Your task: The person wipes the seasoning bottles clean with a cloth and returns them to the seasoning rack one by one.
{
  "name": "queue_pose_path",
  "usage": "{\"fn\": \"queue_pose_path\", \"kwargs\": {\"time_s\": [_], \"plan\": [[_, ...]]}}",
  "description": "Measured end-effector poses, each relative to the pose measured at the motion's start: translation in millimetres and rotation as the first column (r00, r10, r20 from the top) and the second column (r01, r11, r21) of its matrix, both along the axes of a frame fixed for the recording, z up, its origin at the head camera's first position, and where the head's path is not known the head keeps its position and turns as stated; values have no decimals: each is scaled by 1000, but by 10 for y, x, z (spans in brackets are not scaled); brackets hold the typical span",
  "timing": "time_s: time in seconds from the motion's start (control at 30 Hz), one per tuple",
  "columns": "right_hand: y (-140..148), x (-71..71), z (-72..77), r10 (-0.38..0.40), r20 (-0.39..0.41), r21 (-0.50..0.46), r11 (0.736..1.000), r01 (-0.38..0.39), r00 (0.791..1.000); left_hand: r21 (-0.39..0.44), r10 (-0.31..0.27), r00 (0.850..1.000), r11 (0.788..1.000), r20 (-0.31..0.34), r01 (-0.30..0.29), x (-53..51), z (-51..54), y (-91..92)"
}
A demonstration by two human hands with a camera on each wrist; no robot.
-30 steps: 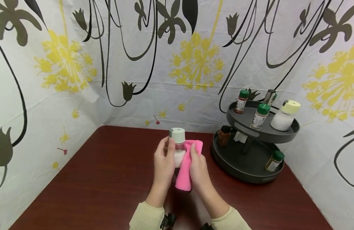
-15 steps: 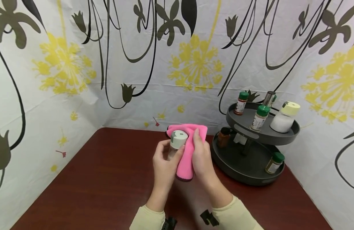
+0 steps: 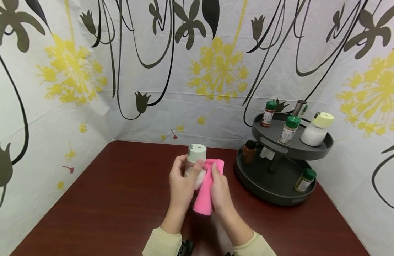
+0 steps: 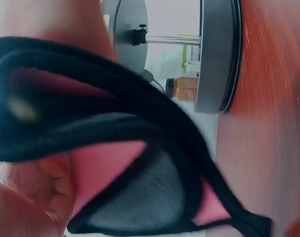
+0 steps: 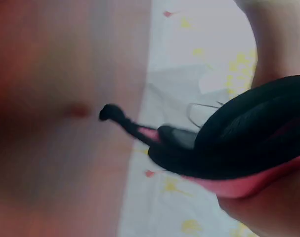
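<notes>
In the head view my left hand (image 3: 181, 186) grips a clear seasoning jar (image 3: 197, 153) with a pale green-white cap and white contents, thumb across its front. A pink cloth (image 3: 203, 199) lies against the jar's right side, pinched by my right hand (image 3: 220, 193) with the thumb on top. Both hands are above the table. The left wrist view shows the cloth's dark-edged folds (image 4: 154, 192) close up, hiding the jar. Dark edging and a pink strip of the cloth (image 5: 229, 186) also show in the right wrist view, beside part of a hand.
A two-tier dark turntable rack (image 3: 276, 192) stands right of the hands on the brown table (image 3: 88, 206). Its tiers carry several spice jars, including a green-capped one (image 3: 287, 129) and a yellow-capped white one (image 3: 315, 131). A patterned sheet (image 3: 171, 121) hangs behind and at the sides.
Half a second ago the cloth spread up behind the tilted jar's cap. Now it hangs lower at the jar's right side, with the right hand lower and the jar more upright.
</notes>
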State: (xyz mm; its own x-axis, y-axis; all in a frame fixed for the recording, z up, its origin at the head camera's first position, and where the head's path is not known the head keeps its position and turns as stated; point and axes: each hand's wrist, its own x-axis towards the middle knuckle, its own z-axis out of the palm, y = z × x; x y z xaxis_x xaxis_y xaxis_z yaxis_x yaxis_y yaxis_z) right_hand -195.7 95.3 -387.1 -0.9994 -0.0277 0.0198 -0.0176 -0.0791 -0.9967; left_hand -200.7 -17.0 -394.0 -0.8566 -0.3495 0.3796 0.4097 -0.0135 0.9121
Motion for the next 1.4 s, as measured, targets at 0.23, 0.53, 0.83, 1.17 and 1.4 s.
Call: {"fn": "queue_pose_path", "kwargs": {"time_s": [0.23,0.53,0.83,1.17,1.4], "plan": [[66,-17,457,-57,-221,0,998,59,974,-26,-22,1000,999,-1,22,21,39,40],[-21,13,231,-109,-229,49,991,123,967,2,-29,1000,1000,13,29,71,65,62],[-47,92,-42,12,84,-202,979,5,996,165,-44,999,985,-10,45,79,81,40],[53,159,70,149,174,-546,837,-31,974,3,-123,987,992,-101,124,137,106,42],[110,202,77,207,178,-608,792,-58,962,6,-133,982,991,-135,135,144,115,-6]]}}
